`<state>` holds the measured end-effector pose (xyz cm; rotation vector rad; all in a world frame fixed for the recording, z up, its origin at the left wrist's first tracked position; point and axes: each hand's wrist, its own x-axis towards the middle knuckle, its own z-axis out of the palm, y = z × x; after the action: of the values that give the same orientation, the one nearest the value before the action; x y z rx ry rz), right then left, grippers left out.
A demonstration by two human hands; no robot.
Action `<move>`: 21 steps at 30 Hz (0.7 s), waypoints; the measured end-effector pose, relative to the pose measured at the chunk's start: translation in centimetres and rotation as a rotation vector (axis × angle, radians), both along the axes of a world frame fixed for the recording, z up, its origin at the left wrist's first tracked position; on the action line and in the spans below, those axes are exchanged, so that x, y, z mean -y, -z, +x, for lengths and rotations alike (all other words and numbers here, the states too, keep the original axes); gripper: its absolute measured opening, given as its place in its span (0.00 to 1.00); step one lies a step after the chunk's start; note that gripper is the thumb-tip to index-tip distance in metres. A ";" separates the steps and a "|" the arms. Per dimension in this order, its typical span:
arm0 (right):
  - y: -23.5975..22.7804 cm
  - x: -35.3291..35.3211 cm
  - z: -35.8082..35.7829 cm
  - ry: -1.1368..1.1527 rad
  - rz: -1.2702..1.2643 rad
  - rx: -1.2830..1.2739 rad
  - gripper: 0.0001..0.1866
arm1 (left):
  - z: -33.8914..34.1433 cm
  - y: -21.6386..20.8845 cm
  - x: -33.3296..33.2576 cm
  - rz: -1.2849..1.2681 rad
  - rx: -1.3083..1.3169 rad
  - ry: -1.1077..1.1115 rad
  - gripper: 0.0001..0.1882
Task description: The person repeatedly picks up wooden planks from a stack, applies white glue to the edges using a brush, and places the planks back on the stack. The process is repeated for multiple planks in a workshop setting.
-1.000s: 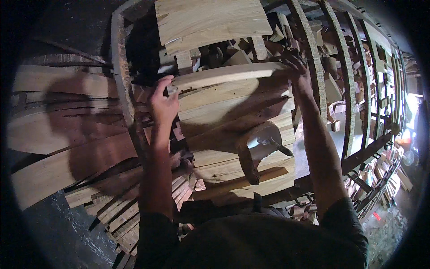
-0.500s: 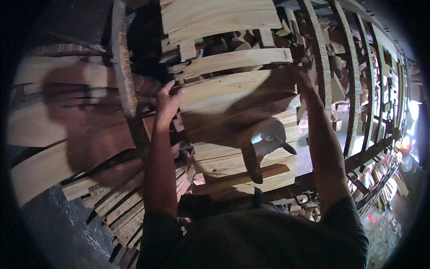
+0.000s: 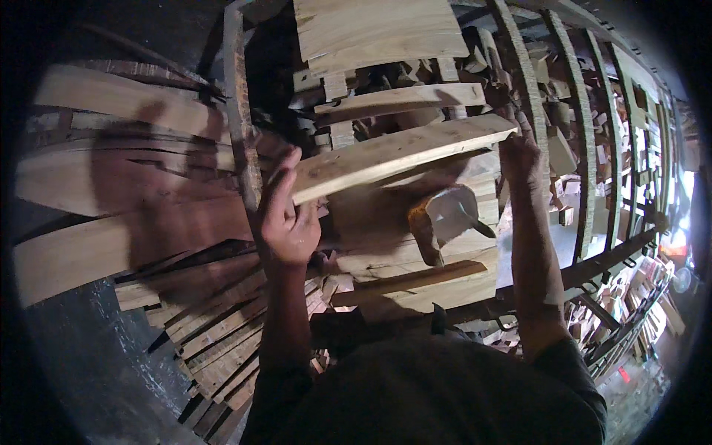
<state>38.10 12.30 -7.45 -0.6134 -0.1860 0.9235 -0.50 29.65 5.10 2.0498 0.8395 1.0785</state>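
A pale wooden board [image 3: 400, 157] is raised at a slant above the stack of planks, its right end higher in the picture. My right hand [image 3: 521, 152] is closed around that right end. At the left end, my left hand [image 3: 291, 222] has its fingers along the board's end and its thumb below, holding it between them. Under the board, on the planks [image 3: 460, 248], lies a curved grey-and-brown object [image 3: 445, 211] with a short dark projection; its kind is unclear. A narrower plank [image 3: 400, 102] sits just beyond the held board.
A wide pale panel [image 3: 382, 33] lies at the far side. Upright rusty metal bars [image 3: 241, 111] stand left, more bars [image 3: 567, 96] right, with wood offcuts behind them. Long boards [image 3: 133, 237] and stacked strips [image 3: 215, 326] fill the left. A dark rail [image 3: 519, 293] runs nearby.
The board has been lifted off the stack and tilted, its left end coming nearer to me. My left hand has moved down in the picture; my right hand has moved slightly to the right.
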 end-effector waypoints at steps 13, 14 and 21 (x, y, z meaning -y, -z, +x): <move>-7.2 2.7 -4.0 0.128 0.093 -0.232 0.45 | -4.9 -7.7 5.8 0.692 -0.033 -0.006 0.12; -5.5 3.9 -2.4 0.096 0.181 -0.241 0.44 | -5.0 -8.2 6.1 0.706 -0.044 -0.009 0.11; -8.6 9.7 -6.3 0.112 0.143 -0.044 0.40 | -8.2 -10.8 9.4 0.606 -0.054 0.093 0.11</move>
<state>31.82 2.59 1.18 -0.4666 -0.1748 0.8071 -8.66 20.28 15.89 2.5905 0.4634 1.3451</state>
